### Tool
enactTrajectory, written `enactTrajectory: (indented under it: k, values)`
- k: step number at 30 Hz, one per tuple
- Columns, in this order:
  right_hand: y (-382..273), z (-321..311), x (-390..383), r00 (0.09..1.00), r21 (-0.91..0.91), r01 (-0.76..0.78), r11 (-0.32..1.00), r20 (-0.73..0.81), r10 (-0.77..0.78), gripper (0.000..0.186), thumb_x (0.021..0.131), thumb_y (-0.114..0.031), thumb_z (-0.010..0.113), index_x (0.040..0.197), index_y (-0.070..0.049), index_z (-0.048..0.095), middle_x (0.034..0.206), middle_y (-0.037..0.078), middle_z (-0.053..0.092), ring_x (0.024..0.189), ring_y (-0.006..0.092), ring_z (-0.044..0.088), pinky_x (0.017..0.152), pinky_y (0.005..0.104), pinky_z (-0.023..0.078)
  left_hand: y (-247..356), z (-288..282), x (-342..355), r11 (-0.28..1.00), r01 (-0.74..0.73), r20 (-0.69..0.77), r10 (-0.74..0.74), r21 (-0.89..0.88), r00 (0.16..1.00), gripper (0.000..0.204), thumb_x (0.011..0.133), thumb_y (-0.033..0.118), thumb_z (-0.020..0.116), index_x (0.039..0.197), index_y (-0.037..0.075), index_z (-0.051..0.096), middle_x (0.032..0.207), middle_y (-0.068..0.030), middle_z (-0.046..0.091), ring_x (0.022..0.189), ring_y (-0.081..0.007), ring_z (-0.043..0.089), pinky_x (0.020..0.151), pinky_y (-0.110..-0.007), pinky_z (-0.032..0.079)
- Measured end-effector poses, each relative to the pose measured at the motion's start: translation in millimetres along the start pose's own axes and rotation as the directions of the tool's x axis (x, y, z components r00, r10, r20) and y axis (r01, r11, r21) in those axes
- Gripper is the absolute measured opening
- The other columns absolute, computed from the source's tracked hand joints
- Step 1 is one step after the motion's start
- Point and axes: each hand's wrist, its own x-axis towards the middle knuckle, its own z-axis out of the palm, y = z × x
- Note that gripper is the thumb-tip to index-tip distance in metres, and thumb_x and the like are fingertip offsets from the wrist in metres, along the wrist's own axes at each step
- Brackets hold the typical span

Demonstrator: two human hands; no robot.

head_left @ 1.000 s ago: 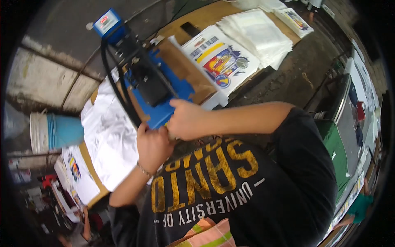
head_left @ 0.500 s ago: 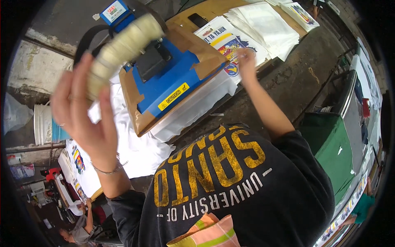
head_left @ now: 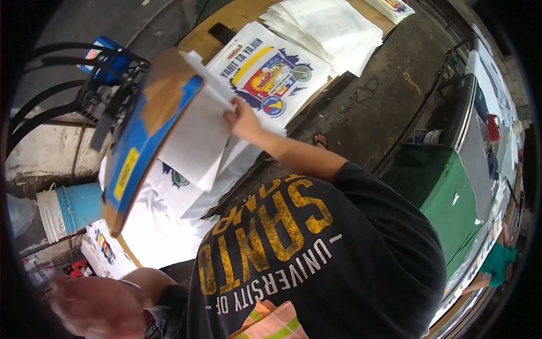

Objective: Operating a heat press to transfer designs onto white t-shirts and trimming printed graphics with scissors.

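Observation:
A blue heat press (head_left: pixel 148 138) with brown tape on its edges has its upper plate tilted up. My right hand (head_left: pixel 244 121) pinches the edge of a white sheet (head_left: pixel 195 138), which is partly raised over the lower bed. Below that sheet, part of a dark and green print shows on a white shirt (head_left: pixel 161 229) that drapes toward me. Printed transfer paper (head_left: pixel 265 73) lies just beyond my right hand. Low at the left, my left hand (head_left: pixel 96 308) is away from the press and smeared by motion, so its fingers cannot be made out.
White sheets (head_left: pixel 327 31) are stacked at the back of the table, near a dark phone (head_left: pixel 222 34). White and blue buckets (head_left: pixel 70 209) stand at the left. A green-draped table (head_left: pixel 429 198) is at the right, with another person (head_left: pixel 497 265) beyond it.
The press's upper plate has swung up, and my left hand has left its padded handle and dropped toward the lower left. My right hand has moved left from the printed paper onto the white sheet.

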Motion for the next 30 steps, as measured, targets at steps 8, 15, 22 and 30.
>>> enactTrajectory:
  k: [8,15,22,30]
  values:
    - [35,-320,222,0.922,0.296,-0.148,0.944,-0.304,0.240,0.034,0.083,-0.015,0.059,0.109,0.004,0.047,0.073,0.013,0.060,0.053,0.0210,0.061,0.043,0.0317,0.046,72,238,-32,0.323,0.909,0.932,-0.159,-0.262,0.325,0.039,0.076,0.023,0.071,0.109,0.003,0.064,0.103,-0.0122,0.064,0.095,-0.0282,0.059,0.084,-0.038,0.044]
    - [107,-513,320,0.780,0.545,-0.229,0.807,-0.394,0.487,0.023,0.087,0.005,0.045,0.109,0.009,0.048,0.100,0.019,0.054,0.075,0.0304,0.063,0.047,0.0323,0.042,135,462,-146,0.493,0.869,0.788,-0.517,-0.046,0.335,0.042,0.087,0.032,0.060,0.124,0.013,0.055,0.111,-0.0099,0.058,0.104,-0.0249,0.053,0.090,-0.035,0.043]
    - [150,-542,328,0.806,0.320,-0.203,0.925,-0.483,0.343,0.041,0.074,0.006,0.047,0.113,0.004,0.035,0.097,0.020,0.052,0.074,0.0293,0.065,0.041,0.0334,0.038,154,529,-202,0.747,0.441,0.694,-0.648,0.497,0.315,0.062,0.080,0.045,0.061,0.134,0.018,0.045,0.125,-0.0092,0.048,0.116,-0.0310,0.044,0.092,-0.042,0.042]
    - [115,-511,285,0.535,-0.271,-0.445,0.854,-0.845,0.010,0.066,0.069,-0.020,0.078,0.116,0.006,0.040,0.103,0.019,0.053,0.091,0.0332,0.055,0.083,0.0450,0.044,158,519,-213,0.634,0.453,0.592,-0.765,0.627,0.252,0.058,0.080,0.043,0.062,0.132,0.021,0.048,0.123,-0.0093,0.049,0.110,-0.0307,0.047,0.086,-0.042,0.045]
